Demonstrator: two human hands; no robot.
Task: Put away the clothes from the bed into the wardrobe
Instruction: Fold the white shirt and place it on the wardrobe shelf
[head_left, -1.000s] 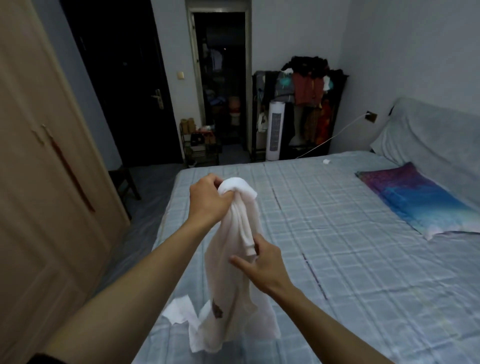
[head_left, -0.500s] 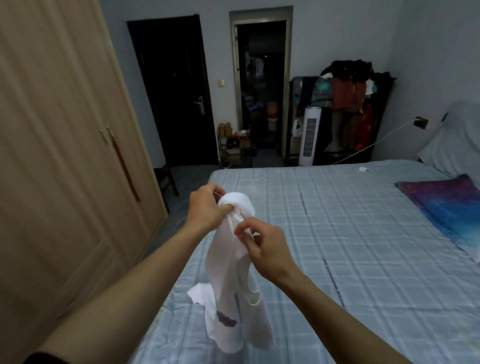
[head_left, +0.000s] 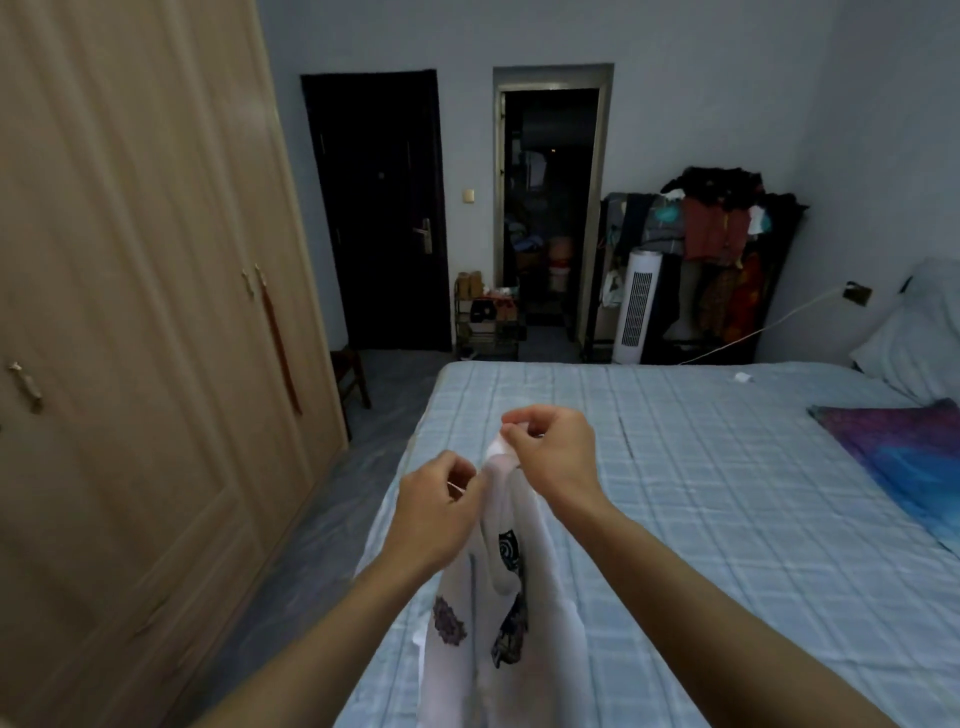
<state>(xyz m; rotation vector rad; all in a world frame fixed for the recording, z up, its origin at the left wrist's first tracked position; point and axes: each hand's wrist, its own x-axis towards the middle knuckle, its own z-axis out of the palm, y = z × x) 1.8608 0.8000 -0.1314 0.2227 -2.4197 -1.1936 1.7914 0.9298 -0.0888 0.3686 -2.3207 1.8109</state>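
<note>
A white printed garment (head_left: 519, 649) held up above the bed (head_left: 727, 519), its top edge pinched by the left hand (head_left: 436, 509) and the right hand (head_left: 553, 457), fingers curled, the wardrobe (head_left: 130, 312) seen closed at left.

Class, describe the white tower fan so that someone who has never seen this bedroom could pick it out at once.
On the far wall, find the open doorway. Right of it stands a dark clothes rack heaped with garments; the white tower fan stands on the floor at its left end. It alone is a tall pale column with a dark slotted grille.
</note>
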